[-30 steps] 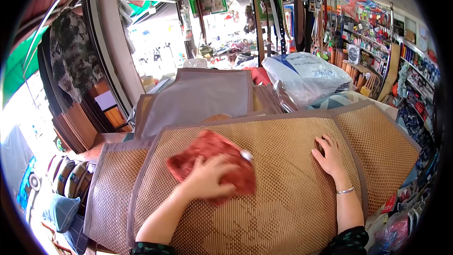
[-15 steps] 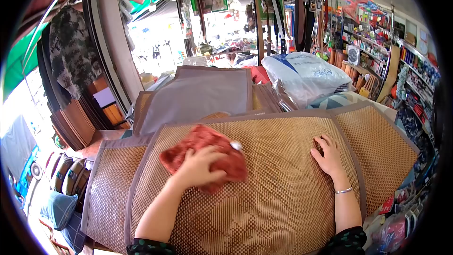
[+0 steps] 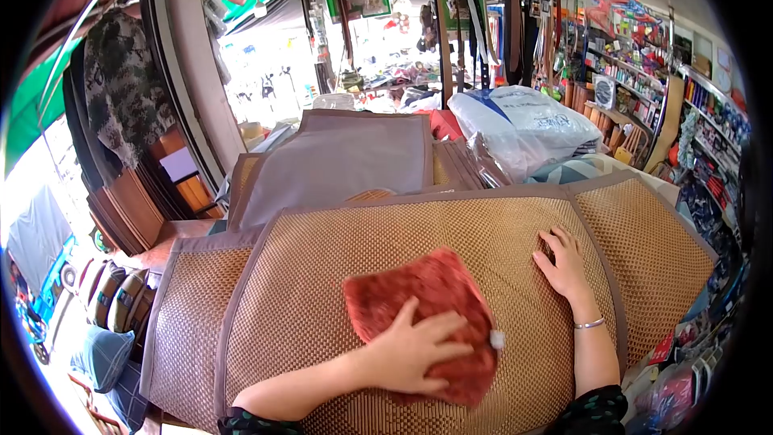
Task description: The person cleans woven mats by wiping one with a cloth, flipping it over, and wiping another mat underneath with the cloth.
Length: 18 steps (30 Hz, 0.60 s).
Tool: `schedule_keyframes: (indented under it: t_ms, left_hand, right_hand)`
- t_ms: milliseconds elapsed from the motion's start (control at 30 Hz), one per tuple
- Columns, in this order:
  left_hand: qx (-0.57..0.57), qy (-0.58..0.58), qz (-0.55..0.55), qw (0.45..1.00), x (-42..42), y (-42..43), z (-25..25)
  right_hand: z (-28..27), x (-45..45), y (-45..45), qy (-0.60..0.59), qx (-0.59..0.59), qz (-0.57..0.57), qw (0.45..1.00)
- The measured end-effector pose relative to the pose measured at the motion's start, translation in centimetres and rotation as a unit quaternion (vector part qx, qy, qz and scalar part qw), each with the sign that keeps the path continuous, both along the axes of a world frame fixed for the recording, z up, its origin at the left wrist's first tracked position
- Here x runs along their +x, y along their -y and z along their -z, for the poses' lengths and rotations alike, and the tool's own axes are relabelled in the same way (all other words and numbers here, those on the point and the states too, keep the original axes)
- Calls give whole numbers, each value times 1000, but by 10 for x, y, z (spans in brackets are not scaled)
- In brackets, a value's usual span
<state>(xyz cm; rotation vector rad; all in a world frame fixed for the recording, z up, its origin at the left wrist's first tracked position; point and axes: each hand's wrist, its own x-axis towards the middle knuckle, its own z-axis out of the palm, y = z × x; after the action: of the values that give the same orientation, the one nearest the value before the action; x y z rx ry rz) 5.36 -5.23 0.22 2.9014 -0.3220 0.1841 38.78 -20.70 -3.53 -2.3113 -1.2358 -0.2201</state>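
Note:
A red plush cloth (image 3: 459, 290) with a small white tag lies on a woven tan mat (image 3: 322, 274) edged in grey-brown. My left hand (image 3: 423, 350) presses on the cloth from above, its fingers spread over the fabric. Over to the right, my right hand (image 3: 564, 262) rests flat on the mat with its fingers apart, touching only the weave. A bracelet circles the right wrist. The cloth and left forearm hide much of the pattern in the near part of the mat.
Behind the mat lies a grey sheet (image 3: 346, 149) with a brown border. A white plastic-wrapped bundle (image 3: 523, 129) sits at the back right. Belts (image 3: 515, 24) hang overhead. Stocked shelves (image 3: 628, 72) line the right, and cushions (image 3: 101, 354) are low on the left.
My left hand and the red cloth have moved right and nearer to me across the mat. The cloth lies more spread out. My right hand stays in nearly the same place.

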Motion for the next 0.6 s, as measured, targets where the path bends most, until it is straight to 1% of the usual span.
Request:
schedule_keyframes:
  t_ms: [67,133,233,267,333,400,433,467,567,600]
  left_hand:
    - [-5,-9,54,998,-3,12,6]
    - [-14,-4,41,999,-2,7,3]
    - [-24,10,-83,996,0,-28,-5]
    - [-33,5,-141,989,0,-45,-6]
    - [-82,-20,-260,962,-8,-81,-13]
    - [-106,-3,-352,930,-23,-122,-6]
    - [-130,-16,-391,911,-32,-136,-10]
    - [-119,4,-431,895,-40,-151,0]
    - [-123,22,-455,882,-53,-161,8]
    - [-106,16,-444,890,-51,-153,3]
  right_hand:
    - [-1,1,1,3,2,3,1000]
    - [3,3,0,7,12,-2,1000]
    - [14,12,0,-2,55,-19,998]
    - [15,14,0,-13,53,-20,998]
    - [10,12,1,-2,31,-17,999]
    - [9,11,0,-23,27,-10,999]
    - [10,13,1,-19,10,-5,1000]
    - [9,13,0,-21,9,-20,1000]
    - [6,12,-1,-26,-12,7,1000]
    - [6,11,-1,-29,-14,-1,999]
